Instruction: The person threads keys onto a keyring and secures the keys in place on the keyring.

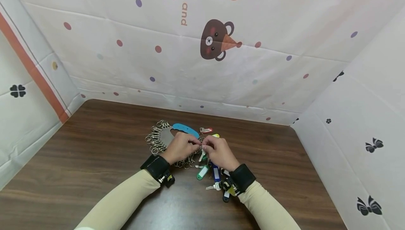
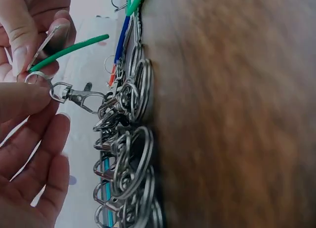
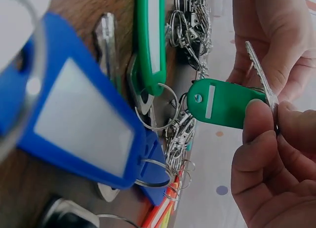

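The wood-grained bench (image 1: pixel 79 159) spreads beneath both hands and looks a firm surface to work above. Beside the left hand and partly under it lies the grey plate (image 1: pixel 165 136) with its blue handle, probably stiff and, edged with so many metal clasps, the heaviest piece here; the handle seems its surest hold. The left hand (image 1: pixel 181 148) and the right hand (image 1: pixel 223 154) meet fingertip to fingertip, each in a narrow pinch. Just beside the right hand, on the nearer side, a blue tag (image 1: pixel 216 173) lies among other tagged keys. Between the hands, off the bench, is the green tag (image 3: pixel 229 107), likely light, smooth plastic, best taken by its flat faces. The right hand pinches the key (image 3: pixel 263 75) next to it, thin and rigid, which should sit steadiest held by its head. Beside the left hand's fingertips, the swivel clasp (image 2: pixel 74 95) may turn freely if let hang. Smallest, the split ring (image 2: pixel 37 73) is pinched by the left hand; its wire looks springy and slippery, so a nail at the gap would help.
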Tool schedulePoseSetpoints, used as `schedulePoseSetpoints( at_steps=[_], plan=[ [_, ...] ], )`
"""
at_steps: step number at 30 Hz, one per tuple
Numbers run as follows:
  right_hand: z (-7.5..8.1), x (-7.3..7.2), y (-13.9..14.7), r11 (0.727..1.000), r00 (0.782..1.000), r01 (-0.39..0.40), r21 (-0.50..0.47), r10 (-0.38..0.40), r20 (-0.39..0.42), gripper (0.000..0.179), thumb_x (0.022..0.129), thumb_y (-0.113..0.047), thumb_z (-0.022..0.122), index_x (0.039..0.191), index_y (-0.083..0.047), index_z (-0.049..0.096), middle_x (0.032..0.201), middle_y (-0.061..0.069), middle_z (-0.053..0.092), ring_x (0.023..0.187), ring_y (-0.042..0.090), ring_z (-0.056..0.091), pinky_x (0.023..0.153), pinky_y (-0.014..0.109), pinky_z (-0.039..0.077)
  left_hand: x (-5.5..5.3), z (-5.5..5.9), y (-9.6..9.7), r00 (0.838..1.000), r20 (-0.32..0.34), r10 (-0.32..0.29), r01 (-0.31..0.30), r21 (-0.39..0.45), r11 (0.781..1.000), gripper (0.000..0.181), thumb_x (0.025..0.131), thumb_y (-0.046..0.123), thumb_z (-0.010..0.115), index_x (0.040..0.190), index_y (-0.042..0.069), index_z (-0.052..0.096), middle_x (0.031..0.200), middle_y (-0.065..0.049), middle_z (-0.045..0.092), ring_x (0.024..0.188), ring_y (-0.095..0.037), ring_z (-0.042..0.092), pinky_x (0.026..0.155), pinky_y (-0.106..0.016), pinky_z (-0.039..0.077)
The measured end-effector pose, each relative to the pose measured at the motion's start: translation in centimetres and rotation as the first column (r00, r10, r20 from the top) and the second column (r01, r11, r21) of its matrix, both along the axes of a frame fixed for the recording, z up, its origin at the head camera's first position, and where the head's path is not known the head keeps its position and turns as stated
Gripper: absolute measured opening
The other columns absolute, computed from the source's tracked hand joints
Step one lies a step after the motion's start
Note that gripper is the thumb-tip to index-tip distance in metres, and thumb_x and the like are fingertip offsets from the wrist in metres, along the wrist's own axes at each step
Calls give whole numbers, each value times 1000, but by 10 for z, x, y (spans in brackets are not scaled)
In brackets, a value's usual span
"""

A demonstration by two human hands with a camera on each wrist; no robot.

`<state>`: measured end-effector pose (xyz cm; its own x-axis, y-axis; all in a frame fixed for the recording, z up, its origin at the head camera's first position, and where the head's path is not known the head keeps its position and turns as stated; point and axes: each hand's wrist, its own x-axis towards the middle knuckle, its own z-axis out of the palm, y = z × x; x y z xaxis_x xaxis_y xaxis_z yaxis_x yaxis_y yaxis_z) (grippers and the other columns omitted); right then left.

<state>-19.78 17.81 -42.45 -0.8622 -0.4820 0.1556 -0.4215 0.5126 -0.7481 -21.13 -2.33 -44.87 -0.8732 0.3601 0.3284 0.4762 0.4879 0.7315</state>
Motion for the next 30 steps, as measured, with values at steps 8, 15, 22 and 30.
schedulePoseSetpoints(
  at_steps=[8,15,22,30],
  plan=[
    [-1,-1,1,1000,1000,6,5,-6,14,13,104,-3,60,93,-6,67,71,2,61,61,8,55,56,22,46,-1,5,-1,999,32,-11,12,-36,999,9,91,9,77,93,13,84,89,-1,80,80,-10,71,71,-22,57],
    [1,0,1,999,998,27,-20,-26,57,14,104,-3,59,93,-7,67,75,6,63,62,14,60,56,24,49,2,11,0,997,-69,-38,30,-113,993,8,92,9,76,92,13,83,89,-1,80,83,-14,74,73,-22,58],
    [0,1,2,997,997,14,-78,-7,83,12,104,-3,59,94,-3,66,80,14,64,68,40,66,57,25,53,2,13,2,997,-82,-8,-3,-127,992,10,92,7,75,91,12,84,83,-1,79,73,-8,71,66,-19,55],
    [-3,0,4,999,1000,-3,-43,4,27,12,102,-2,62,92,-6,67,77,8,64,62,10,59,58,24,50,0,11,1,1000,-4,-11,11,-111,994,8,92,10,76,91,13,84,87,-1,80,77,-9,73,69,-21,58]
  ],
)
